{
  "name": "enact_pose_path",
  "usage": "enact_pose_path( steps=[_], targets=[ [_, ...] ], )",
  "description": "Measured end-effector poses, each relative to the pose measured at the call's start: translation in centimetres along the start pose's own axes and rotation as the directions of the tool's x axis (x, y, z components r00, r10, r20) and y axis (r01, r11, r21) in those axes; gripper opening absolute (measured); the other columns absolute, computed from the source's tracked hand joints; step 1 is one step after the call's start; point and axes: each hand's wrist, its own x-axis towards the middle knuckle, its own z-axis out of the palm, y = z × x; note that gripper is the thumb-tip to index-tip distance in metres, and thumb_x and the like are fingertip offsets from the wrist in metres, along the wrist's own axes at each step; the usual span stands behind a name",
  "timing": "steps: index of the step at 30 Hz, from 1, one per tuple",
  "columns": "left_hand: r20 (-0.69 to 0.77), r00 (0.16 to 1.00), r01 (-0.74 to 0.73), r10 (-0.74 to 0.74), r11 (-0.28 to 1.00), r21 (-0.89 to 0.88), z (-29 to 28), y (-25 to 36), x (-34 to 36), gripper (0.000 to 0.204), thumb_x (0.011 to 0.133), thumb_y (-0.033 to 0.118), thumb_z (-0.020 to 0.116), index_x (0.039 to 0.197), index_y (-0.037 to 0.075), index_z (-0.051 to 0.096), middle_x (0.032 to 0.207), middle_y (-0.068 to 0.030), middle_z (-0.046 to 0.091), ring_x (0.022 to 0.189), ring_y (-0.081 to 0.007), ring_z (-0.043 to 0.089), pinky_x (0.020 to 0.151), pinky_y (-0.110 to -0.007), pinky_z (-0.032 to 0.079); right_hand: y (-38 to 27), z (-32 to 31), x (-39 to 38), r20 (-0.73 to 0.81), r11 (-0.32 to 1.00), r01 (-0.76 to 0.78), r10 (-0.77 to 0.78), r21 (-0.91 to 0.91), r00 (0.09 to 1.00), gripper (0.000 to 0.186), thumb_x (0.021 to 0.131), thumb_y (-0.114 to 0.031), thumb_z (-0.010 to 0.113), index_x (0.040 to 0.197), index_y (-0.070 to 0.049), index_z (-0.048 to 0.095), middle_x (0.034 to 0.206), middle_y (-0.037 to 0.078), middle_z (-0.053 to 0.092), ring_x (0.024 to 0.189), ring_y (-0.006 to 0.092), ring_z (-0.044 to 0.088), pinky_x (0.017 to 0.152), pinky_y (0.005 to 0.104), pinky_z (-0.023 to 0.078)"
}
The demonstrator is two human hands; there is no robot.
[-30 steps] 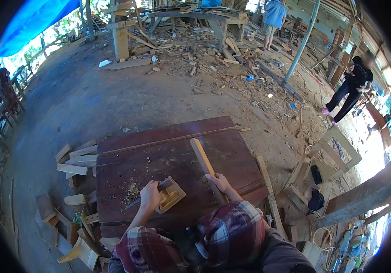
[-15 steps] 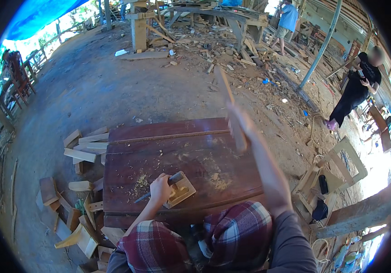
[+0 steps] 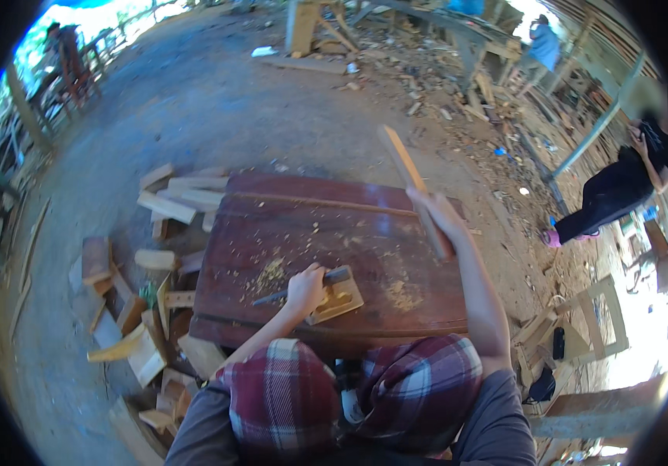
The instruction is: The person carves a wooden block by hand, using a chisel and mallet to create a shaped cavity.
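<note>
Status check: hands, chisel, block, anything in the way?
Left hand grips chisel, tip on small wood block atop dark red tabletop. Right hand holds wooden stick raised above table. Only wood chips around block.

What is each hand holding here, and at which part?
Left hand grips a chisel around its middle, over a small wood block. Right hand grips a wooden stick near its lower end, raised above the table.

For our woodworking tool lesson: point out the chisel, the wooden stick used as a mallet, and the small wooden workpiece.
chisel [image 3: 339, 274], head view, on its handle end.
wooden stick [image 3: 404, 161], head view, on its raised upper part.
small wooden workpiece [image 3: 342, 299], head view, on its top face.
</note>
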Motion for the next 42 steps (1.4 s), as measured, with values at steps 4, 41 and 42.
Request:
enact_pose_path(
  steps=[4, 41, 42],
  targets=[
    [-0.044, 0.999, 0.01, -0.013, 0.997, -0.07, 0.2, -1.2, -0.2, 0.026, 0.074, 0.01, 0.063, 0.099, 0.013, 0.068, 0.093, -0.0073, 0.062, 0.078, -0.0328, 0.066, 0.068, -0.044, 0.054, 9.7, 7.2, -0.2, 0.025, 0.999, 0.026, -0.025, -0.044, 0.999, 0.064, 0.078, -0.06, 0.068, 0.096, 0.002, 0.067, 0.079, 0.007, 0.065, 0.074, 0.0152, 0.061, 0.067, 0.0311, 0.047],
    [-0.038, 0.999, 0.003, -0.003, 1.0, 0.004, 0.6, -0.1, -0.8, 0.025, 0.074, 0.007, 0.063, 0.099, 0.008, 0.064, 0.094, -0.0109, 0.061, 0.079, -0.0331, 0.066, 0.069, -0.045, 0.054, 14.1, 11.7, -5.0, -0.078, 0.977, -0.102, 0.089, -0.187, 0.993, 0.07, 0.075, -0.063, 0.067, 0.096, 0.003, 0.068, 0.085, 0.018, 0.07, 0.084, 0.0291, 0.068, 0.075, 0.0389, 0.051],
    [-0.026, 1.0, 0.006, -0.006, 1.0, 0.012, 0.6, 0.0, -0.8, 0.026, 0.074, 0.007, 0.063, 0.099, 0.008, 0.063, 0.094, -0.0109, 0.061, 0.079, -0.033, 0.066, 0.069, -0.044, 0.054, 14.4, 11.6, -5.1, -0.091, 0.978, -0.093, 0.077, -0.189, 0.993, 0.07, 0.076, -0.064, 0.067, 0.096, 0.003, 0.069, 0.085, 0.018, 0.07, 0.083, 0.0293, 0.068, 0.075, 0.0391, 0.051]
  ],
)
